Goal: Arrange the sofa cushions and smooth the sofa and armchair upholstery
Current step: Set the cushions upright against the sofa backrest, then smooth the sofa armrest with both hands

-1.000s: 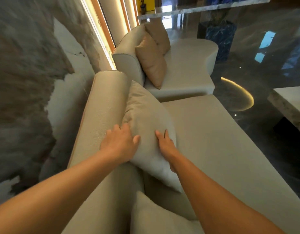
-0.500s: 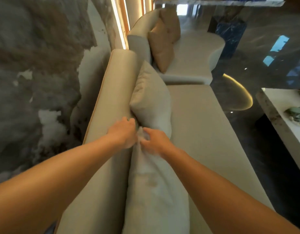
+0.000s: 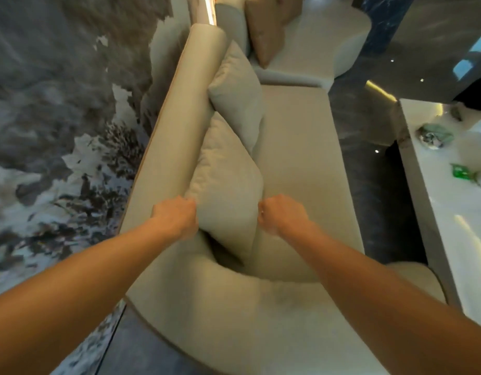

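Note:
A beige sofa (image 3: 301, 147) runs away from me along the wall, its rounded backrest (image 3: 177, 131) on the left. Two beige cushions lean against the backrest. The near cushion (image 3: 226, 185) stands on edge, and both my hands grip it: my left hand (image 3: 176, 219) closed on its left corner by the backrest, my right hand (image 3: 284, 216) closed on its right corner over the seat. The far cushion (image 3: 239, 96) leans behind it, overlapping its top. Beyond the sofa stands a pale armchair (image 3: 328, 41) with a tan cushion (image 3: 266, 31).
A marbled grey-and-white wall (image 3: 58, 117) runs close along the sofa's left. A white low table (image 3: 450, 212) with small green items stands to the right, across a strip of dark glossy floor (image 3: 369, 163). The sofa's curved near arm (image 3: 234, 307) lies under my forearms.
My hands left the far cushion, came back to the near one, and spread from its top middle to its two corners. My view has pulled back and tilted down.

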Tool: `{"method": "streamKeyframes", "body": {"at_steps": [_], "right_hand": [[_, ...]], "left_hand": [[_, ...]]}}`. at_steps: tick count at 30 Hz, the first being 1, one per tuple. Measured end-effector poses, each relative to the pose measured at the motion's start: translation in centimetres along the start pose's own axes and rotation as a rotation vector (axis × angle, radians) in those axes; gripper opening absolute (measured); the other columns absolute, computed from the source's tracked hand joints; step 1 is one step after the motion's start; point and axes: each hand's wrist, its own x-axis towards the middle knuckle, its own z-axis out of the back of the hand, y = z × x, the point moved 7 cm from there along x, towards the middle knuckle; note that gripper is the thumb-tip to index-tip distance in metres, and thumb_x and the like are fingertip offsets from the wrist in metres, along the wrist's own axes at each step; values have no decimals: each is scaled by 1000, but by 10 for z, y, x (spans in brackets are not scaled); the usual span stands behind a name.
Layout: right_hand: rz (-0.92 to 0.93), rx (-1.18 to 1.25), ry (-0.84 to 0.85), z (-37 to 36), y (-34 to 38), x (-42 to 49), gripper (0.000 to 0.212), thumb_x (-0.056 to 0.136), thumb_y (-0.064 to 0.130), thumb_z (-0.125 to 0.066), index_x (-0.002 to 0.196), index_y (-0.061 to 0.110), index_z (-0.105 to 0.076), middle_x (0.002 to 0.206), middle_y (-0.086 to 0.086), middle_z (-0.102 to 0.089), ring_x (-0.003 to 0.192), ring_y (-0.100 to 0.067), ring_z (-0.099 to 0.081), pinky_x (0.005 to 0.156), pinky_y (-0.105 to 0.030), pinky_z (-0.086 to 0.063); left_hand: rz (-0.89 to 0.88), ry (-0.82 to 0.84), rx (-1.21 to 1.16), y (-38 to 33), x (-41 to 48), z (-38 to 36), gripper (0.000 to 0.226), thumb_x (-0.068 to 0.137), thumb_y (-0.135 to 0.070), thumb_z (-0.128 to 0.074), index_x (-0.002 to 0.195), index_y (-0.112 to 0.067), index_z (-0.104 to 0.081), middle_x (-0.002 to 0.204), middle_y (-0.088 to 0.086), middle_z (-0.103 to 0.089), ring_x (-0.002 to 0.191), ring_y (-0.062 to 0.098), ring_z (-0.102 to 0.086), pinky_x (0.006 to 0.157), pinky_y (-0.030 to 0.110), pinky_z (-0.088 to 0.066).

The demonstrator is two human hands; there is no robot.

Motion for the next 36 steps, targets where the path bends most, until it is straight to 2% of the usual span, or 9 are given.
{"method": "streamKeyframes", "body": {"at_steps": [4, 8, 11, 13, 15, 19, 22, 25, 36], "right_hand": [[-98, 104, -20, -46, 5, -71, 32, 91, 27, -45, 110, 17, -68, 116, -15, -67, 107, -36, -63, 79, -39, -48], [-166, 106, 108, -105, 27, -124, 32, 91, 30, -44, 112, 16, -65, 118, -13, -63, 111, -36, -57, 78, -38, -43], [-166, 57, 50, -121, 36, -137, 34, 94, 35, -39, 113, 17, -61, 119, -11, -57, 114, -34, -50, 88, -43, -44], [-184, 64, -41, -124, 37, -141, 36, 94, 38, -35, 111, 18, -60, 117, -10, -57, 112, -32, -49, 88, -44, -43], [-222, 85, -137, -131, 39, -149, 40, 93, 42, -30, 107, 20, -59, 114, -8, -58, 108, -31, -49, 89, -45, -40], [-217, 125, -259, -153, 45, -166, 53, 92, 50, -17, 114, 21, -56, 117, -6, -54, 109, -28, -45, 96, -45, -34], [-208, 127, -215, -163, 40, -169, 64, 93, 55, -9, 142, 29, -41, 144, -10, -42, 133, -33, -32, 114, -52, -17], [-207, 132, -174, -171, 40, -166, 67, 93, 57, -4, 154, 34, -16, 162, -6, -21, 149, -33, -8, 118, -58, 4], [-236, 78, -223, -165, 48, -154, 64, 93, 55, -1, 149, 35, -24, 152, -3, -36, 142, -32, -23, 115, -59, -3]], "left_hand": [[-11, -73, -58, 1, -46, -36, 48, 89, -30, -49, 133, -12, -39, 122, 19, -55, 110, 40, -55, 85, 43, -46], [9, -50, -28, -1, -97, -86, 31, 89, -30, -46, 114, -12, -50, 121, 14, -51, 113, 35, -44, 87, 44, -42], [36, -169, -62, -9, -110, -100, 29, 90, -33, -44, 111, -14, -49, 118, 11, -52, 110, 33, -43, 86, 44, -40], [76, -237, -154, -9, -114, -110, 37, 92, -35, -39, 121, -12, -48, 130, 12, -49, 122, 35, -38, 98, 48, -36], [125, -265, -256, -9, -118, -127, 54, 95, -40, -32, 140, -10, -36, 151, 13, -33, 141, 34, -18, 115, 50, -17], [172, -424, -285, -11, -129, -148, 69, 93, -54, -17, 151, -17, -21, 161, 4, -14, 147, 30, 1, 118, 55, 1], [274, -427, -328, -7, -130, -152, 73, 87, -64, -10, 151, -31, -17, 162, -2, -7, 146, 34, 9, 112, 64, 7], [285, -443, -318, -6, -127, -153, 75, 83, -68, -6, 150, -38, -16, 163, -6, -4, 145, 35, 12, 111, 67, 7], [279, -452, -306, 0, -112, -149, 72, 83, -67, -5, 150, -40, -16, 163, -6, -3, 144, 37, 14, 109, 68, 7]]}}
